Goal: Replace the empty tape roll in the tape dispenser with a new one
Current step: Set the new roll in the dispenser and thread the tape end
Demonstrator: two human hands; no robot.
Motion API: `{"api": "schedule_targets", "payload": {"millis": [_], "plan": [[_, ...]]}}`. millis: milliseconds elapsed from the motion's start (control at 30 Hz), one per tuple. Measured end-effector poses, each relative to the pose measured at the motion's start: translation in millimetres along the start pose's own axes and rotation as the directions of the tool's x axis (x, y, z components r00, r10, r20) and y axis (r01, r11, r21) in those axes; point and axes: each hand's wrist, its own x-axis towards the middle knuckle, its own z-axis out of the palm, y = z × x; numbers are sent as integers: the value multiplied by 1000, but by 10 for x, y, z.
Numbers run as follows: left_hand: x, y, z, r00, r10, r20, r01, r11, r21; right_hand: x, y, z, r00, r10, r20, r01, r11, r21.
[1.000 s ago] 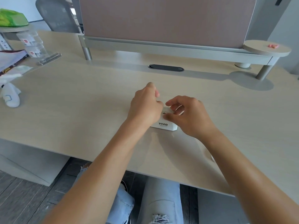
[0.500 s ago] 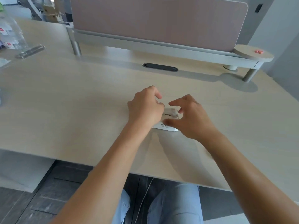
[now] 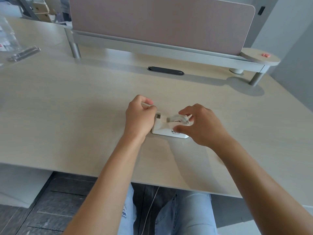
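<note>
A small white tape dispenser (image 3: pixel 163 130) sits on the pale wooden desk (image 3: pixel 67 107), its cutter end pointing left. A clear tape roll (image 3: pixel 178 119) rests in its cradle. My right hand (image 3: pixel 201 126) pinches the roll between thumb and fingers from the right. My left hand (image 3: pixel 139 116) is curled into a fist at the cutter end, its fingers closed around a thin pale strip that looks like tape (image 3: pixel 147 104); the hand hides the dispenser's left end.
A pink divider panel (image 3: pixel 160 22) on a grey raised shelf (image 3: pixel 152 46) runs along the back. A black cable slot (image 3: pixel 165 70) lies behind the dispenser. Clear plastic packaging (image 3: pixel 23 53) lies far left. A round side shelf (image 3: pixel 260 56) holds a small pink thing.
My left hand has slid left, off the dispenser, uncovering the cutter and the roll. My right hand now grips the roll. The view has swung right.
</note>
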Motion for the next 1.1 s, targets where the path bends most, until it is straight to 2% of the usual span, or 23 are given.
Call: {"api": "schedule_targets", "payload": {"millis": [167,267,500,700,1100], "plan": [[53,-89,-56,999,-30,14,32,990,-135,-12,-60,-10,1000,18,11,-17,997,-69],[82,-149,-54,1000,-14,22,17,987,-158,-28,-110,-1,1000,23,8,-22,995,-99],[194,-261,-118,999,-22,35,30,969,-244,17,-192,71,997,31,-77,-22,993,120],[232,-294,-110,1000,-23,-8,20,959,-281,141,-291,223,988,75,-136,-32,954,297],[238,-381,-135,987,-161,-24,144,934,-326,225,-375,339,988,132,-81,-88,906,413]]}}
